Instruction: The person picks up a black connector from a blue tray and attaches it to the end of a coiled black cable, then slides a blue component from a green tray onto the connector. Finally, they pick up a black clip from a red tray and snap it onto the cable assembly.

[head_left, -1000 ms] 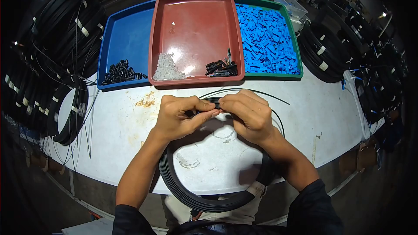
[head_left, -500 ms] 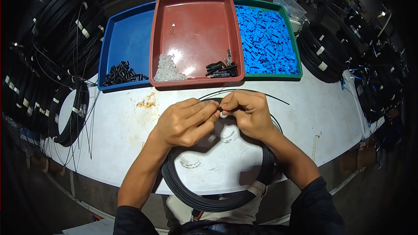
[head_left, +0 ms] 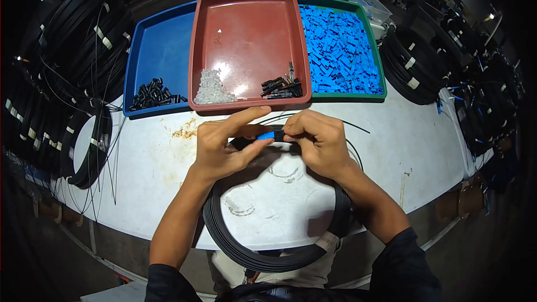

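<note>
Above the far side of a black cable coil [head_left: 224,232], a small connector with a blue body [head_left: 265,135] and a black end shows between my hands. My right hand [head_left: 319,140] pinches the black end with thumb and fingertips. My left hand [head_left: 224,142] is around the blue body, its thumb below it and its index finger raised apart above; whether the other fingers touch it is partly hidden. The coil lies on the white table [head_left: 151,190], with a loose cable end [head_left: 355,127] reaching right behind my right hand.
Behind my hands stand a blue tray [head_left: 162,39] with black parts, a red tray [head_left: 246,28] with clear and black pieces, and a green tray [head_left: 380,78] full of blue parts. Black cable coils stand at left [head_left: 84,33] and right [head_left: 414,67].
My left thumb and index finger have spread apart, and the blue connector body now shows between them. My right hand stays pinched in nearly the same place.
</note>
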{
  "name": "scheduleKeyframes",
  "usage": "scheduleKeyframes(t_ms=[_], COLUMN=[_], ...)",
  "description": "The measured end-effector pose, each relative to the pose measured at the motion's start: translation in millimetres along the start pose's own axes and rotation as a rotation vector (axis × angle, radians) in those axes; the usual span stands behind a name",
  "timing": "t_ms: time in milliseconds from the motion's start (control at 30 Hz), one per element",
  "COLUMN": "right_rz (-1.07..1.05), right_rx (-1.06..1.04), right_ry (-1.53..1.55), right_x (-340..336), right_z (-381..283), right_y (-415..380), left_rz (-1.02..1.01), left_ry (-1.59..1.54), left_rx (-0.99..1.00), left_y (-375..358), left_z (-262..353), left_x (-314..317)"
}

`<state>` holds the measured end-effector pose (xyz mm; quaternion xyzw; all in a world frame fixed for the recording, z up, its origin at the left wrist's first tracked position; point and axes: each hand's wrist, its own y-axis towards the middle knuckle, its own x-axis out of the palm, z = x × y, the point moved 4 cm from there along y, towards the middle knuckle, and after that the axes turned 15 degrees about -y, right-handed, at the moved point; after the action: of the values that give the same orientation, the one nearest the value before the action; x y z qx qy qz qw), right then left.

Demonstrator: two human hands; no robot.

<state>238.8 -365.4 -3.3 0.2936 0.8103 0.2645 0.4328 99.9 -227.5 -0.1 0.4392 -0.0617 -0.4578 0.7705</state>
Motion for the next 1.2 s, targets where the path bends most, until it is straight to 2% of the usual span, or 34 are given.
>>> scheduleKeyframes(t_ms=[333,400,567,667,767,833,900,967,1100,1200], right_rz=[0.025,0.006,-0.047,-0.064,-0.097,-0.154,-0.217,-0.275,-0.403,-0.476], right_rx=[-0.018,-0.003,0.013,0.052,0.143,0.238,0.257,0.332,0.461,0.519], right_ry=[-0.007,0.005,-0.027,-0.110,-0.127,-0.098,-0.105,-0.041,0.107,0.229], right_x=[-4.0,3.5,-5.1,-12.1,-14.8,-15.7,-15.6,-15.0,-9.4,-7.2], right_z=[3.7,4.0,6.3,15.9,23.9,31.3,38.1,44.0,68.1,71.7], right_y=[1.5,-1.6,2.6,8.2,10.4,10.6,10.3,10.0,2.1,1.4], left_rz=[0.037,-0.039,-0.059,0.059,0.103,0.120,0.021,0.020,-0.335,-0.572], left_ry=[-0.105,-0.003,-0.023,-0.070,0.189,0.215,0.315,0.348,0.223,0.182], left_rx=[0.001,0.004,0.006,-0.089,0.078,0.116,0.119,0.161,-0.129,-0.220], left_y=[-1.2,0.6,2.3,6.6,5.2,5.2,5.7,8.9,-10.5,-45.2], left_z=[-7.2,0.4,-1.4,0.0,-7.2,-5.9,-3.1,11.1,68.1,128.3], left_x=[3.1,3.9,-6.2,-29.1,-53.1,-55.9,-54.2,-48.9,-17.6,29.9])
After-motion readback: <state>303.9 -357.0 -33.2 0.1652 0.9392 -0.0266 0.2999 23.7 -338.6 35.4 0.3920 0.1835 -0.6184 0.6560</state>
